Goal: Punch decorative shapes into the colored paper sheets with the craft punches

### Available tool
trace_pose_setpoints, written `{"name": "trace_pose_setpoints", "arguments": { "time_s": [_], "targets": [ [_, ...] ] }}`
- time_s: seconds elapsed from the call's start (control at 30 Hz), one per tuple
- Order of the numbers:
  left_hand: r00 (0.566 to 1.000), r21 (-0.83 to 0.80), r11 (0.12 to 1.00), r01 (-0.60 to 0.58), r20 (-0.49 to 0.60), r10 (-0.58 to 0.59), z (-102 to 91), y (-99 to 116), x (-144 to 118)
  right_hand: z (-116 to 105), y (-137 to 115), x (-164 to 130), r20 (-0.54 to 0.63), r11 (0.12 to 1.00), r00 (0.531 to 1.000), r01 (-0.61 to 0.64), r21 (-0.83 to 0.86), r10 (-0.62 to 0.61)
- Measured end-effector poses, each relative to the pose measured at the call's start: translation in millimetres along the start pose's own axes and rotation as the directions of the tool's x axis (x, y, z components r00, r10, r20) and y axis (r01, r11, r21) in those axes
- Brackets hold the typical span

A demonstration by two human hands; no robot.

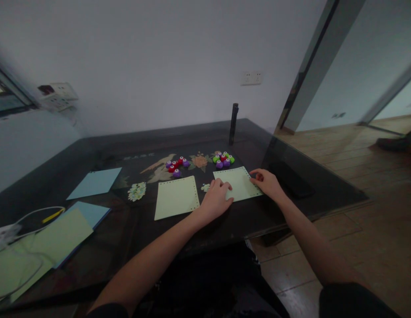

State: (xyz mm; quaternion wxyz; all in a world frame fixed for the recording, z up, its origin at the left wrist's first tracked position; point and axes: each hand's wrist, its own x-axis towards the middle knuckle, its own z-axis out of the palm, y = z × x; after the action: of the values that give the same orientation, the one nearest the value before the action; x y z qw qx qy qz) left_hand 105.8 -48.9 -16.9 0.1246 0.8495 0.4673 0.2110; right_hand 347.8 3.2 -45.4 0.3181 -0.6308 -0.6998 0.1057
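While both hands rest on the right-hand pale green sheet, I read the work as partway through: this sheet already shows a row of small punched holes along its far and left edges, and the second pale green sheet at its 9 o'clock has holes down its right edge. My left hand lies flat on the near left corner, fingers spread and pressing, gripping nothing. My right hand pinches lightly at the sheet's right edge, fingers close together; I cannot tell whether it lifts the paper or only steadies it.

Two clusters of small craft punches sit untouched at 12 o'clock: a green-and-purple cluster just beyond the sheet, and a red-and-purple cluster farther left. By my judgement the stacked green and blue sheets at 8 o'clock and the lone blue sheet at 10 o'clock are unpunched.

For room: the dark table ends close at 3 o'clock, just beyond my right hand, with open floor after it. Near edge lies right under my wrists. White cables crowd the far left. A dark upright post stands at 12 o'clock, well apart.
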Motion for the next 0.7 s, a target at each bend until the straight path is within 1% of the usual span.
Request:
{"name": "trace_pose_setpoints", "arguments": {
  "time_s": [0.1, 0.33, 0.5, 0.7],
  "targets": [
    [1.0, -0.044, 0.999, 0.006, 0.018, -0.005, 5.5, -0.7, -1.3, 0.2, 1.4, 0.2, -0.036, 0.999, 0.999, -0.013, 0.046, 0.015],
    [0.998, -0.076, 0.996, -0.037, 0.047, 0.04, 10.6, 0.6, -4.7, -1.5, -2.4, -0.4, -0.031, 0.983, 0.998, -0.045, 0.176, 0.052],
    [0.997, -0.075, 0.995, -0.06, 0.046, 0.063, 12.0, 1.2, -5.5, -3.0, -5.0, -0.9, -0.023, 0.982, 0.998, -0.052, 0.184, 0.057],
    [0.997, -0.058, 0.996, -0.061, 0.051, 0.064, 11.4, 2.5, -5.4, -2.5, -5.5, -1.1, -0.014, 0.981, 0.998, -0.051, 0.186, 0.055]
  ]
}}
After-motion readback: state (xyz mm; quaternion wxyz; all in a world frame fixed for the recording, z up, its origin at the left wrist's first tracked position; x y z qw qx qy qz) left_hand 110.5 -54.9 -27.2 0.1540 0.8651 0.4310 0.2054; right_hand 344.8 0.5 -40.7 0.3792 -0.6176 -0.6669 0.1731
